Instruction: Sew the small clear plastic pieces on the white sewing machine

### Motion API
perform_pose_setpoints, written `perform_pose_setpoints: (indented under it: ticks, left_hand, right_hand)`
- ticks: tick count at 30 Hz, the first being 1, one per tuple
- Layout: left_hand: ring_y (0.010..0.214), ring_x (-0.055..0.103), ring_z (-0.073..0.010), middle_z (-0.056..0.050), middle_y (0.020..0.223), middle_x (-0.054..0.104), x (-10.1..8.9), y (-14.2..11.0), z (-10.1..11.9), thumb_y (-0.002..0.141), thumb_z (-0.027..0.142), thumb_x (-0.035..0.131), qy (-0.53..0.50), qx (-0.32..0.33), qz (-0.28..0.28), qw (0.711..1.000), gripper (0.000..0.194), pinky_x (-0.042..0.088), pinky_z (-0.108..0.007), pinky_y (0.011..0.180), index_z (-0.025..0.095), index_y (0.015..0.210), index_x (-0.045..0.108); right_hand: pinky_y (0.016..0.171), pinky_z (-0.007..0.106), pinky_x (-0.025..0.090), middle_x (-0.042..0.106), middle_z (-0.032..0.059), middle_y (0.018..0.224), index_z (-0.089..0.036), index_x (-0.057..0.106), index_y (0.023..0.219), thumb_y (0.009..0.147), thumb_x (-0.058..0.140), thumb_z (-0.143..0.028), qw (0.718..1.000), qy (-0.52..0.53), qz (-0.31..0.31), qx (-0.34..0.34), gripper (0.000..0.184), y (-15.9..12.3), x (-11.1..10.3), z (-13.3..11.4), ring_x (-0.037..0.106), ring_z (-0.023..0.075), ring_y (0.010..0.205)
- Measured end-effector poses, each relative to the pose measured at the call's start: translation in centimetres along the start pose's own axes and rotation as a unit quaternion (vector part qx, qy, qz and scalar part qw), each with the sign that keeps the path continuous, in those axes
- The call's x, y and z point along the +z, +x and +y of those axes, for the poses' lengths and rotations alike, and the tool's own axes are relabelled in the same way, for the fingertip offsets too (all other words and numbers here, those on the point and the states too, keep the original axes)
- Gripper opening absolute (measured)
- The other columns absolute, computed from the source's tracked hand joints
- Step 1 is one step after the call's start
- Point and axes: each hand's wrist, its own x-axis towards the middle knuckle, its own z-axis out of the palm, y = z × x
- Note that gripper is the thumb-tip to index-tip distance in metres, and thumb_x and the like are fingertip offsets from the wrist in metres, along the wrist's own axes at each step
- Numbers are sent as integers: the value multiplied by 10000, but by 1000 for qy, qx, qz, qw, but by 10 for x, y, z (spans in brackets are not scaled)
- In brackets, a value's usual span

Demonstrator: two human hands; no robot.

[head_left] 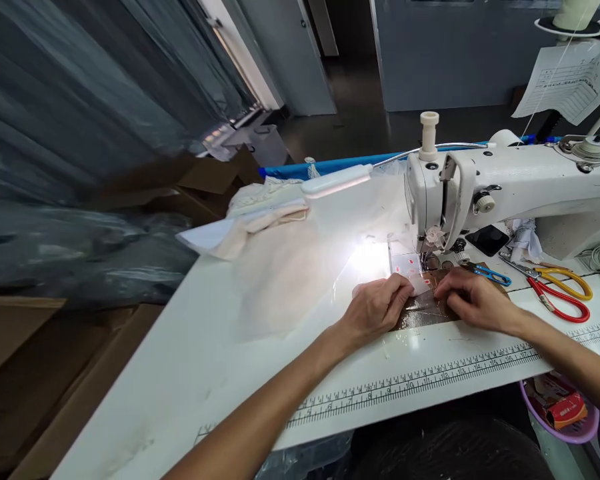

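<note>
A white sewing machine [540, 187] stands on a white table at the right. Just in front of its needle, my left hand [377, 303] is closed, thumb and fingers pinching a small piece of thin, pale fabric [419, 283]. Close beside it on the right, my right hand [473, 300] has its fingers bent together at the fabric's right side; its fingertips are partly hidden, so whatever they pinch is unclear. Beneath both hands lies a brown, shiny plate [425, 317]. Blue thread snips [493, 274] rest right behind my right hand.
Red-and-yellow scissors [560, 287] and a black phone [487, 238] lie at the right. A lamp [337, 181] lights folded cloth [265, 227] at the back left. A printed ruler [405, 387] runs along the front edge. Cardboard boxes [80, 400] stand left; a purple basket [575, 433] sits below.
</note>
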Motion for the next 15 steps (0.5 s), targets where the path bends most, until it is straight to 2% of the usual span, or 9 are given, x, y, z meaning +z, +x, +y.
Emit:
perform_pose_setpoints:
  ticks: [2, 4, 8, 11, 12, 13, 15]
  left_hand:
    - [534, 605, -115, 2, 673, 669, 0, 0, 1, 1053, 310, 328, 13, 3, 5, 1000, 310, 455, -226, 493, 165, 903, 557]
    - [562, 611, -128, -12, 688, 675, 0, 1, 3, 1035, 291, 372, 37, 41, 13, 998, 281, 463, -252, 527, 159, 885, 570]
    - [717, 655, -153, -29, 813, 709, -5, 4, 9, 967, 210, 476, 55, 132, -16, 990, 153, 482, -310, 657, 166, 921, 614]
    - [738, 650, -147, -24, 841, 710, -7, 4, 11, 958, 177, 486, 51, 149, -10, 987, 155, 474, -322, 706, 179, 936, 639]
    - [735, 647, -145, -22, 839, 710, -7, 4, 11, 962, 176, 492, 57, 155, -3, 986, 154, 471, -324, 714, 181, 930, 643]
    - [732, 645, -144, -20, 841, 713, -6, 4, 11, 964, 170, 498, 68, 162, 3, 984, 153, 468, -325, 720, 182, 917, 643]
    - [724, 642, -138, -13, 861, 726, -5, 5, 10, 961, 153, 515, 91, 178, 13, 980, 148, 468, -329, 737, 185, 883, 637]
  right_hand:
    - [888, 425, 534, 715, 85, 1064, -192, 699, 1080, 826, 480, -116, 996, -26, -6, -89, 344, -10, 12, -3, 631, 220, 1012]
    - [927, 481, 515, 691, 110, 1149, -181, 671, 1170, 831, 475, -95, 990, -71, -21, -122, 401, -19, 23, -7, 588, 249, 1082]
    - [918, 527, 507, 686, 121, 1158, -157, 660, 1201, 841, 483, -88, 988, -105, -38, -106, 408, -27, 27, -13, 562, 282, 1082]
    - [912, 470, 525, 706, 101, 1125, -172, 697, 1123, 844, 495, -99, 990, -66, -61, -110, 353, -20, 15, -8, 596, 251, 1067]
    - [907, 420, 534, 713, 84, 1109, -187, 706, 1098, 838, 490, -91, 991, -44, -73, -108, 352, -16, 10, -4, 618, 221, 1047]
    - [909, 391, 533, 716, 70, 1089, -201, 707, 1096, 842, 474, -86, 992, -37, -68, -95, 363, -10, 5, 0, 635, 197, 1026]
    - [932, 404, 521, 708, 83, 1080, -201, 713, 1093, 872, 475, -135, 993, -69, -35, -84, 332, 1, -2, 9, 639, 203, 1022]
